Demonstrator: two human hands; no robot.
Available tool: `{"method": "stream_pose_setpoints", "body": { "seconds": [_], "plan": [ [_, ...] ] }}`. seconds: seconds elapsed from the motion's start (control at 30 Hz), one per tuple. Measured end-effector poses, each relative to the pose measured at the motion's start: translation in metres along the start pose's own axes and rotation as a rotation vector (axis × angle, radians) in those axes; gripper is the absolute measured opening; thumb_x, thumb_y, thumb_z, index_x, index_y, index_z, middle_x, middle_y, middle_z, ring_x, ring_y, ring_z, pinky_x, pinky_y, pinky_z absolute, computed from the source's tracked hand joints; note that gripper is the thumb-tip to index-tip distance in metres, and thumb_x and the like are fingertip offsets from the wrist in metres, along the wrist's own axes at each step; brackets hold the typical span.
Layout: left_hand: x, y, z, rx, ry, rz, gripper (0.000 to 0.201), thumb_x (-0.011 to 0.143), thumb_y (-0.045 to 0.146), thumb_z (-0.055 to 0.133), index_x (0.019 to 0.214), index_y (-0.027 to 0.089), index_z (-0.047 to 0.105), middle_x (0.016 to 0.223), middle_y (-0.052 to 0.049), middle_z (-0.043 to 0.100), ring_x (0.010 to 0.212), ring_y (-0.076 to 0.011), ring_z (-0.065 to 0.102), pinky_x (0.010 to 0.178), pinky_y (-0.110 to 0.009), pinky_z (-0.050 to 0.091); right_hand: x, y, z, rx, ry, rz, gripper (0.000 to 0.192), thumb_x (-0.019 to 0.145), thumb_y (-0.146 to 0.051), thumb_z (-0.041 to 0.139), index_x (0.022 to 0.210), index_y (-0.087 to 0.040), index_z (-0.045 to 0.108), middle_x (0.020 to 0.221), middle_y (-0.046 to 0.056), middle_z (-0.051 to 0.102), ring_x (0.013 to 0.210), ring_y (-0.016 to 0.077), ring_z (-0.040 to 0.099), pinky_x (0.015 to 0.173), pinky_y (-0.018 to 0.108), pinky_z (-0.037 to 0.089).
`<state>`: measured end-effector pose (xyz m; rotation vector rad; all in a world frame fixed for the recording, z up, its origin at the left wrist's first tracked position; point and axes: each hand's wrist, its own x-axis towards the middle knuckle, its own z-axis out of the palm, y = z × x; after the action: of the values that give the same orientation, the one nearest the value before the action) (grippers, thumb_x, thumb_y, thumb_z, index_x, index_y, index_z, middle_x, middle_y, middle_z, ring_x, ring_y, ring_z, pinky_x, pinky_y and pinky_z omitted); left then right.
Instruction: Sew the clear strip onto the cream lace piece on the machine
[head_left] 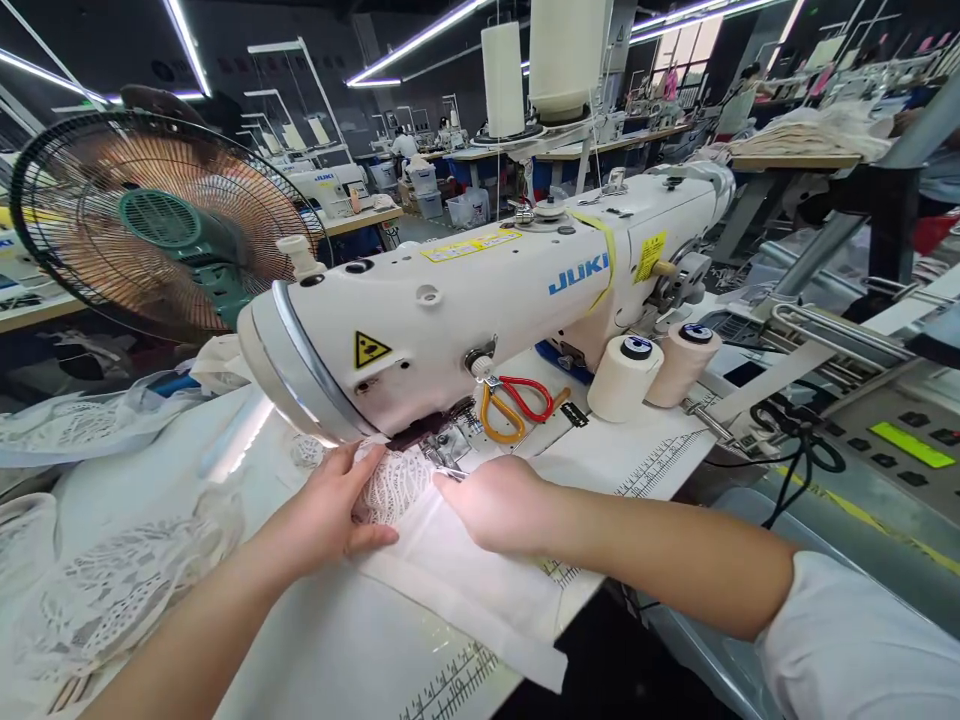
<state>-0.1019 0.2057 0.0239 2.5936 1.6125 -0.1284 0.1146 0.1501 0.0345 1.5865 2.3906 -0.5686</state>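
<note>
A piece of white lace fabric (396,486) with a plain white panel (469,575) lies at the needle area of a white sewing machine (450,300). My left hand (319,510) rests on the lace from the left, thumb and fingers spread apart. Close by on the right, my right hand (499,505) is closed, its thumb and finger pinched at the fabric's edge beside the presser foot. A thin metal piece shows at those fingertips, but I cannot tell whether it is held. The needle is hidden under the machine head.
Scissors with red and orange handles (514,408) lie by the machine's base. Two thread cones (626,378) stand to the right, near a control panel (900,445). More lace pieces (127,570) lie at left, below a large fan (161,220).
</note>
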Motion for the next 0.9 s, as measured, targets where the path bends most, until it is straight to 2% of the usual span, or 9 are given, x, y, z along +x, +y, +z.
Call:
{"method": "stream_pose_setpoints", "body": {
  "seconds": [0.1,0.17,0.27,0.37,0.47,0.53,0.67,0.77,0.9],
  "plan": [
    [0.005,0.001,-0.009,-0.052,-0.155,-0.072,0.078,0.062,0.059,0.059,0.124,0.013,0.051,0.132,-0.019,0.046,0.123,-0.0357,0.044,0.096,-0.04,0.044,0.0,0.001,0.001,0.03,0.007,0.005,0.076,0.072,-0.014,0.06,0.144,-0.02,0.035,0.091,0.012,0.072,0.081,0.0271,0.068,0.062,0.032,0.049],
    [0.009,0.001,-0.015,-0.051,-0.197,-0.087,0.072,0.062,0.061,0.056,0.114,0.012,0.056,0.12,-0.019,0.052,0.116,-0.0363,0.049,0.092,-0.041,0.045,-0.001,0.001,0.001,0.027,-0.006,-0.001,0.078,0.072,-0.014,0.061,0.145,-0.02,0.033,0.089,0.012,0.072,0.079,0.0276,0.068,0.06,0.032,0.048],
    [0.015,-0.002,-0.019,-0.031,-0.207,-0.073,0.066,0.059,0.064,0.054,0.102,0.014,0.058,0.106,-0.016,0.056,0.103,-0.0355,0.054,0.085,-0.04,0.047,-0.002,0.002,0.0,-0.006,-0.032,-0.01,0.078,0.073,-0.014,0.06,0.146,-0.02,0.031,0.086,0.012,0.072,0.078,0.0285,0.068,0.056,0.031,0.046],
    [0.02,-0.005,-0.021,-0.028,-0.213,-0.056,0.066,0.059,0.066,0.052,0.102,0.017,0.056,0.098,-0.012,0.059,0.093,-0.0336,0.057,0.078,-0.04,0.048,-0.006,0.004,-0.003,-0.028,-0.043,-0.016,0.076,0.076,-0.015,0.057,0.146,-0.021,0.029,0.086,0.012,0.07,0.077,0.0281,0.067,0.051,0.029,0.041],
    [0.02,-0.001,-0.025,0.005,-0.198,-0.062,0.064,0.06,0.062,0.051,0.104,0.015,0.056,0.1,-0.014,0.059,0.095,-0.0346,0.057,0.079,-0.041,0.048,-0.013,0.01,-0.001,-0.014,-0.018,-0.071,0.061,0.077,-0.012,0.054,0.137,-0.018,0.042,0.082,0.009,0.068,0.071,0.0242,0.064,0.047,0.027,0.036],
    [0.013,0.009,-0.027,0.063,-0.154,-0.063,0.059,0.064,0.054,0.051,0.105,0.012,0.057,0.103,-0.018,0.059,0.099,-0.0367,0.056,0.082,-0.043,0.048,-0.022,0.019,0.005,-0.017,0.081,-0.172,0.041,0.078,-0.011,0.052,0.118,-0.017,0.055,0.081,0.007,0.065,0.069,0.0209,0.061,0.048,0.027,0.034],
    [-0.019,0.049,-0.019,0.17,0.094,-0.042,0.046,0.081,0.035,0.035,0.11,0.008,0.059,0.115,-0.022,0.057,0.106,-0.0364,0.056,0.084,-0.044,0.048,-0.044,0.043,0.027,-0.054,0.308,-0.404,0.016,0.083,-0.017,0.051,0.095,-0.018,0.061,0.09,0.007,0.062,0.081,0.0205,0.057,0.059,0.029,0.04],
    [-0.044,0.085,-0.003,0.158,0.044,-0.074,0.048,0.09,0.031,0.024,0.115,0.011,0.06,0.101,-0.016,0.063,0.081,-0.0268,0.063,0.062,-0.035,0.052,-0.057,0.056,0.044,0.016,0.392,-0.518,0.018,0.088,-0.022,0.048,0.097,-0.019,0.062,0.105,0.008,0.063,0.092,0.021,0.055,0.073,0.032,0.045],
    [-0.059,0.11,0.014,0.3,0.031,-0.052,0.049,0.092,0.034,0.035,0.122,0.004,0.058,0.092,-0.019,0.065,0.087,-0.0315,0.063,0.071,-0.039,0.053,-0.064,0.06,0.061,0.101,0.483,-0.645,0.023,0.092,-0.022,0.043,0.106,-0.017,0.061,0.116,0.008,0.063,0.105,0.0216,0.052,0.087,0.035,0.043]
  ]
}}
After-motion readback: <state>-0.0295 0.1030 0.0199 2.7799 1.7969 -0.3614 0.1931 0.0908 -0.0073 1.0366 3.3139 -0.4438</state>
